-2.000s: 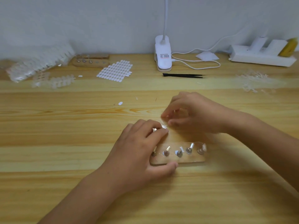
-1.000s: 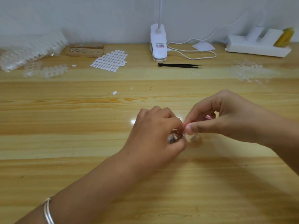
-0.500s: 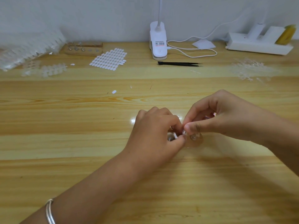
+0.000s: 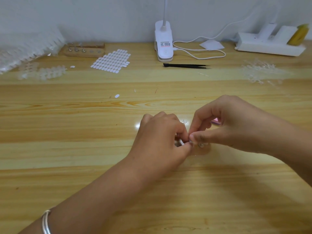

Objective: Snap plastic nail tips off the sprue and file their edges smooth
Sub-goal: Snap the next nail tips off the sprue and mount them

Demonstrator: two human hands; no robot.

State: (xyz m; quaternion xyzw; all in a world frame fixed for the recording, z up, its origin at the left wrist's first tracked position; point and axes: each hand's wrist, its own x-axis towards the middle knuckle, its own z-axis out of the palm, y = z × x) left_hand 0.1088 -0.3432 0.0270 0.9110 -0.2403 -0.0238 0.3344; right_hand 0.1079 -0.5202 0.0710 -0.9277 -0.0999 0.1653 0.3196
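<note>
My left hand (image 4: 160, 142) and my right hand (image 4: 234, 122) meet fingertip to fingertip at the middle of the table. The thumb and forefinger of my left hand pinch a small silver peg (image 4: 180, 143). Right beside it, my right thumb and forefinger pinch a tiny clear nail tip (image 4: 191, 141), which is mostly hidden. Under both hands lies a wooden peg holder (image 4: 202, 150), with only its right end showing. A pink object (image 4: 216, 121) peeks out beneath my right palm.
At the back stand a white lamp base (image 4: 163, 43) and a power strip (image 4: 270, 45). Black tweezers (image 4: 185, 65), a sheet of white tabs (image 4: 111, 60) and a second wooden holder (image 4: 84, 50) lie nearby. Clear sprues lie far left (image 4: 42, 73) and far right (image 4: 260, 70).
Two seconds ago the wooden holder showed below my hands. My hands have since closed in over it and hide most of it. In the last half second they barely moved.
</note>
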